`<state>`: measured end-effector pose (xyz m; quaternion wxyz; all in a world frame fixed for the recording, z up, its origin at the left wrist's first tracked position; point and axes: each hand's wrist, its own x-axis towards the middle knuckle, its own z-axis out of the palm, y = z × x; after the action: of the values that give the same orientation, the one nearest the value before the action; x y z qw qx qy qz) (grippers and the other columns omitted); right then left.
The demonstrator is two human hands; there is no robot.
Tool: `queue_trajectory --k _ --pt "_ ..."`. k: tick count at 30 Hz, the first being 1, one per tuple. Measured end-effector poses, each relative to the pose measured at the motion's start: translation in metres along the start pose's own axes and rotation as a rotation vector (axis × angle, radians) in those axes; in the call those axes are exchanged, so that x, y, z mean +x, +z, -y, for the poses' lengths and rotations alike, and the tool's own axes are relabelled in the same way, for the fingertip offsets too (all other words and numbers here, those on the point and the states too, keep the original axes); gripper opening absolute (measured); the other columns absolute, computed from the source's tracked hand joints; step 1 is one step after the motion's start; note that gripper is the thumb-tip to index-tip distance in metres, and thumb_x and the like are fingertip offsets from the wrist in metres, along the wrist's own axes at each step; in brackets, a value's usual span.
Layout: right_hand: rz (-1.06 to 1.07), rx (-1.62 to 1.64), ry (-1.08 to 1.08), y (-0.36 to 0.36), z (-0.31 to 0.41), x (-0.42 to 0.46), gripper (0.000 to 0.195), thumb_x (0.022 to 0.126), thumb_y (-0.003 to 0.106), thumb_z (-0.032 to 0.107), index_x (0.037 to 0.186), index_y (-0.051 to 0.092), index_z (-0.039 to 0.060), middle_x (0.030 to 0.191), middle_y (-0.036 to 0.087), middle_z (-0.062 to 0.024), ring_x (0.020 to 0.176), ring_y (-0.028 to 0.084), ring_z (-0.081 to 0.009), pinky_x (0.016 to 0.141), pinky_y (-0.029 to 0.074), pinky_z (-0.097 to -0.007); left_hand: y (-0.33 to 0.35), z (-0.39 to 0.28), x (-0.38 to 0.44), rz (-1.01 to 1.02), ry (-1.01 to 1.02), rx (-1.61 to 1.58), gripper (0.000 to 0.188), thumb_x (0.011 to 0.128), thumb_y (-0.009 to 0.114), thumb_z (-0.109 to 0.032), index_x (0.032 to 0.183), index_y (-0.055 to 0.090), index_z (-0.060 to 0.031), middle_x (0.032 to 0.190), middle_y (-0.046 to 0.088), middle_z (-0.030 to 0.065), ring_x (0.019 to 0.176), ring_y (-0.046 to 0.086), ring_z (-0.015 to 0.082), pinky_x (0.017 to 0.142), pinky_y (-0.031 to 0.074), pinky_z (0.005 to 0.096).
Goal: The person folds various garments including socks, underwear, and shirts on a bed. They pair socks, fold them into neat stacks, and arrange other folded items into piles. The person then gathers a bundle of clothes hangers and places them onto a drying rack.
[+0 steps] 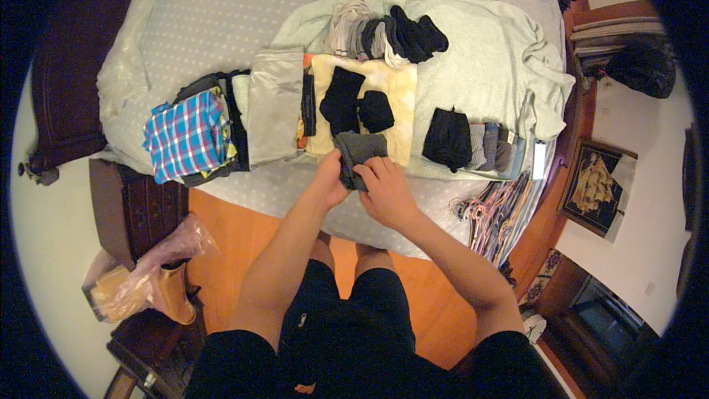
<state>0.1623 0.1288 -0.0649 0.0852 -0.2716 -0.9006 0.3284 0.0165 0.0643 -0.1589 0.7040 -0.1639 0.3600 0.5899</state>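
A dark grey folded garment (365,147) is held between both hands over the near edge of the bed. My left hand (329,180) grips its left edge. The fingers of my right hand (385,191) are bent over its lower right part. Just beyond, a black sock (342,101) and a smaller black folded piece (376,111) lie on a pale yellow folded cloth (402,122). A row of folded socks (410,36), light to black, sits past that cloth. Left of it are a silky grey folded garment (277,105) and a blue plaid shirt (185,136) atop a clothes pile.
A pale green blanket (471,66) covers part of the dotted bedsheet (221,5). To the right lie a black folded garment (447,138), several small folded pieces (490,147) and a heap of clothes hangers (493,210). A dark wooden nightstand (149,210) stands at the left.
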Motion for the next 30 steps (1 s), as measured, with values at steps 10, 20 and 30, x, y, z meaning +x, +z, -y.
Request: queue_trajectory --k 10,20,30 --pt "0.046 0.167 0.063 0.054 -0.004 -0.017 0.067 0.075 0.074 0.013 0.136 0.049 -0.0014 0.132 0.050 -0.0237 0.123 0.048 -0.0440 0.106 0.041 -0.0510 0.005 0.003 -0.024 -0.033 0.020 0.166 0.039 0.103 0.057 -0.038 0.120 0.064 -0.0033 0.111 0.070 0.0093 0.101 0.068 0.0234 0.088 0.057 0.0397" --pt "0.212 0.423 -0.103 0.087 -0.012 -0.014 0.055 0.081 0.070 0.020 0.130 0.056 0.0002 0.131 0.057 -0.0245 0.124 0.054 -0.0428 0.107 0.043 -0.0505 -0.066 0.012 -0.017 -0.497 0.259 0.346 0.027 0.097 0.069 -0.015 0.117 0.063 0.0022 0.105 0.071 0.0098 0.089 0.069 0.0220 0.077 0.057 0.0378" --pt "-0.028 0.681 0.845 0.082 -0.191 0.117 0.091 0.072 0.089 0.049 0.132 0.050 -0.0073 0.121 0.066 -0.0213 0.108 0.066 -0.0274 0.092 0.054 -0.0369 -0.065 -0.040 -0.008 -0.513 0.352 0.856 0.035 0.094 0.073 -0.020 0.119 0.064 0.0029 0.108 0.073 0.0095 0.097 0.069 0.0199 0.085 0.054 0.0339"
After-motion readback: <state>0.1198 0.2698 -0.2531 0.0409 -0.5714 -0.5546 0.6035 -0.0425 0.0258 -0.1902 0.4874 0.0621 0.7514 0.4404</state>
